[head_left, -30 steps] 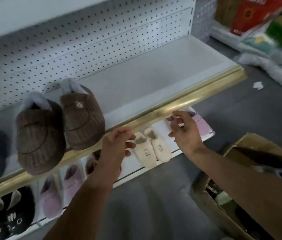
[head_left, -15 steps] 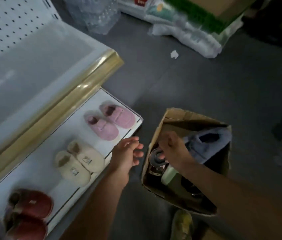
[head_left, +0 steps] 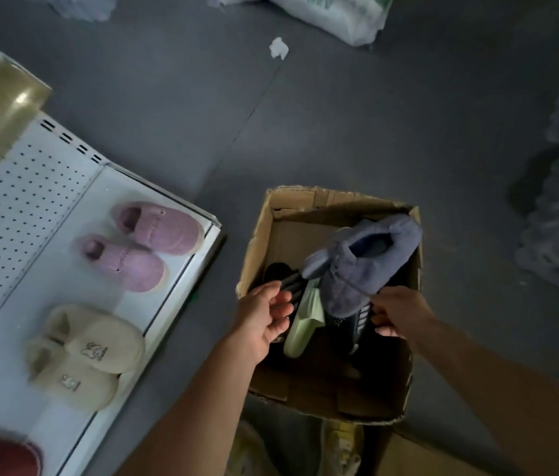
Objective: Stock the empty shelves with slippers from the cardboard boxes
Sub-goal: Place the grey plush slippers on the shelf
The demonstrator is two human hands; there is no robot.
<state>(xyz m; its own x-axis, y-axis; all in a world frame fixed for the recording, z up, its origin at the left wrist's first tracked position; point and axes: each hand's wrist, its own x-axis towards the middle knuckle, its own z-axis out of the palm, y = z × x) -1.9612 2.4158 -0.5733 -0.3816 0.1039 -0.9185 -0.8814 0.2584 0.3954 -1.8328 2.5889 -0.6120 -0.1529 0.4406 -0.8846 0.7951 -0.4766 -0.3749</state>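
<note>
We note a blue-grey fleece slipper [head_left: 360, 266] lifted above the open cardboard box [head_left: 261, 242], its opening facing up and toward the box's far right corner. A thin string on it leads down to the right hand [head_left: 400, 312], whose fingers are curled and appear to pinch that string — the contact point is small and dim, so the exact grip is hard to read. The left hand [head_left: 264, 317] sits at the box's near-left edge, fingers loosely curled; dark strap-like pieces lie just at its fingertips, but we cannot tell whether it grips them.

Inside the box: a pale green slipper [head_left: 302, 329] standing on end, a dark shoe with white stripes [head_left: 357, 319] beside it, and a black slipper [head_left: 276, 271] toward the left wall. The rest of the interior is too dark to sort.

Left of the box stands the lower shelf [head_left: 154, 304], white with a perforated back panel. On it, a pink pair [head_left: 140, 249] sits nearest the shelf's end, a cream pair [head_left: 86, 355] next to that, and a red slipper [head_left: 3, 456] at the frame's bottom edge. A gold trim strip [head_left: 0, 108] of the shelf above shows at upper left.

On the grey floor [head_left: 340, 115] — a crumpled white scrap [head_left: 278, 48] and plastic-wrapped packs [head_left: 336, 15] farther off.
</note>
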